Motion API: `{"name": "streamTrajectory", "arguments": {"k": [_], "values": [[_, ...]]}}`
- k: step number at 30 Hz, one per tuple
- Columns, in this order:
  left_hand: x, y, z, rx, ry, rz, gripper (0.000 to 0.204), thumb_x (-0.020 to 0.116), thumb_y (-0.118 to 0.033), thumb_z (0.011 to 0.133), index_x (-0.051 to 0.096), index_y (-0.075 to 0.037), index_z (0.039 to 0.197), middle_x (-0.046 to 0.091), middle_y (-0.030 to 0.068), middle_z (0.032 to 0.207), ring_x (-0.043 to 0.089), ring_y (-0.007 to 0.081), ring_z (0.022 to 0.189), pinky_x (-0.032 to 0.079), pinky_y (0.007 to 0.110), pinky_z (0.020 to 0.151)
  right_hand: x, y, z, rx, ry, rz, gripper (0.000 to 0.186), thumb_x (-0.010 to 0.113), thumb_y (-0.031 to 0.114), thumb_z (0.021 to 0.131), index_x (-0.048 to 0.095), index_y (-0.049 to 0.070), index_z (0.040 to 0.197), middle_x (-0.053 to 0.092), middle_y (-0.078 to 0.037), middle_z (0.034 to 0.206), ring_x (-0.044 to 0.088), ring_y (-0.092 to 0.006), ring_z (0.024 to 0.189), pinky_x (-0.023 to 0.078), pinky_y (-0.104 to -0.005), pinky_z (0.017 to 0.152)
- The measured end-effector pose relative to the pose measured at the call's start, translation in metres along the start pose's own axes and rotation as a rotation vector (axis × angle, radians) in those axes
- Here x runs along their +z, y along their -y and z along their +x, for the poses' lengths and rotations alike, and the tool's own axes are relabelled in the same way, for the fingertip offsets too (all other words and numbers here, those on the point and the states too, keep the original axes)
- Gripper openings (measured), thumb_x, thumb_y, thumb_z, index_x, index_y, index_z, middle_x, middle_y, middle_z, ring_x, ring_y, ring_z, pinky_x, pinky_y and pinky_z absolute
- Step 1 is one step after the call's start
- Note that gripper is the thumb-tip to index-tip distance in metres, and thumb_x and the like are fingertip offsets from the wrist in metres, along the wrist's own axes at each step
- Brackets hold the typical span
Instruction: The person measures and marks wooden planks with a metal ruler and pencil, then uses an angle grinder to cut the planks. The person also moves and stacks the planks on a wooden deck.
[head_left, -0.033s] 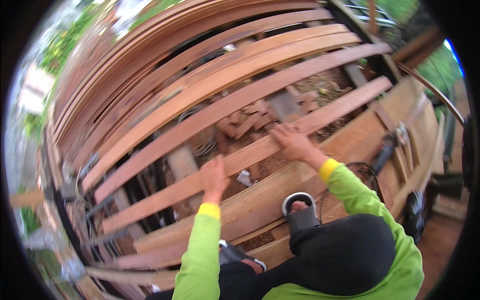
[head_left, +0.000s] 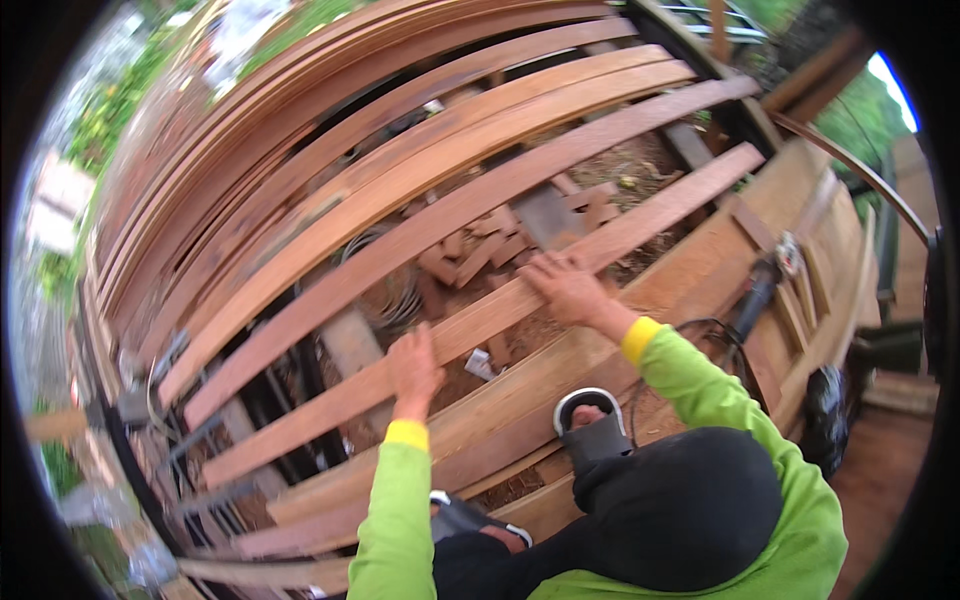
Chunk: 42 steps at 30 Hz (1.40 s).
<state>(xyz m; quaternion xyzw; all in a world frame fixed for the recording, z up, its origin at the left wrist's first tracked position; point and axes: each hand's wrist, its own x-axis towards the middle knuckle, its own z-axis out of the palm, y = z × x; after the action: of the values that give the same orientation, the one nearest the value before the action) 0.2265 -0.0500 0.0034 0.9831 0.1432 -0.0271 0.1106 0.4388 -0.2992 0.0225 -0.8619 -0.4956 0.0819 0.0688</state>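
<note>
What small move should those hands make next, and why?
Perhaps take a firm hold of the board before shifting it: the left hand and right hand are on it, spaced apart, and gaps flank it, with loose reddish pieces showing on the far side.

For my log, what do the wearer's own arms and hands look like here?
Long, bright lime-green sleeves cover both arms and end in plain yellow cuffs at the wrists. The left hand and right hand wear no gloves; blur hides any finer detail.
</note>
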Motion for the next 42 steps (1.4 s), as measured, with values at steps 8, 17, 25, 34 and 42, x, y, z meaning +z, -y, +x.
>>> {"name": "streamTrajectory", "arguments": {"k": [8,17,25,34,42], "values": [[-0.005,-0.006,-0.004,-0.023,0.047,0.039,0.063,0.071,0.000,0.059,0.049,-0.003,0.118,0.056,0.0174,0.102,0.054,0.0369,0.099,0.043,0.045,0.086,0.000,0.003,-0.008,-0.019,-0.021,0.043,0.071,0.074,0.018,0.070,0.048,0.012,0.136,0.049,-0.010,0.133,0.039,-0.0306,0.134,0.034,-0.0524,0.103],[-0.004,0.018,-0.014,-0.029,0.091,0.090,0.055,0.078,-0.005,0.059,0.051,-0.006,0.107,0.055,0.0120,0.104,0.054,0.0341,0.105,0.042,0.049,0.091,-0.010,-0.007,-0.016,-0.014,-0.100,0.200,0.067,0.070,0.014,0.071,0.049,0.009,0.134,0.048,-0.015,0.133,0.040,-0.0356,0.133,0.036,-0.0483,0.107],[-0.037,0.004,-0.004,0.058,0.096,-0.076,0.088,0.086,-0.031,0.059,0.047,-0.005,0.133,0.053,0.0157,0.121,0.050,0.0343,0.112,0.038,0.052,0.095,0.004,-0.043,-0.015,0.144,-0.603,0.388,0.045,0.062,0.013,0.084,0.051,0.001,0.126,0.056,-0.018,0.120,0.055,-0.0314,0.112,0.045,-0.0436,0.099],[0.008,-0.071,0.025,0.083,-0.027,0.272,0.080,0.081,-0.038,0.066,0.051,0.003,0.128,0.057,0.0111,0.111,0.051,0.0284,0.108,0.037,0.047,0.092,0.030,-0.076,-0.031,0.430,-0.412,0.595,0.043,0.052,0.015,0.099,0.047,0.003,0.140,0.060,-0.016,0.131,0.057,-0.0262,0.123,0.050,-0.0385,0.094],[-0.014,0.013,-0.002,-0.059,-0.130,0.380,0.060,0.074,-0.023,0.069,0.058,-0.002,0.123,0.046,0.0212,0.139,0.036,0.0374,0.136,0.031,0.059,0.104,0.024,-0.096,-0.031,0.452,-0.453,0.511,0.043,0.052,0.018,0.100,0.049,0.002,0.139,0.056,-0.018,0.137,0.055,-0.0278,0.125,0.048,-0.0358,0.096]]}}
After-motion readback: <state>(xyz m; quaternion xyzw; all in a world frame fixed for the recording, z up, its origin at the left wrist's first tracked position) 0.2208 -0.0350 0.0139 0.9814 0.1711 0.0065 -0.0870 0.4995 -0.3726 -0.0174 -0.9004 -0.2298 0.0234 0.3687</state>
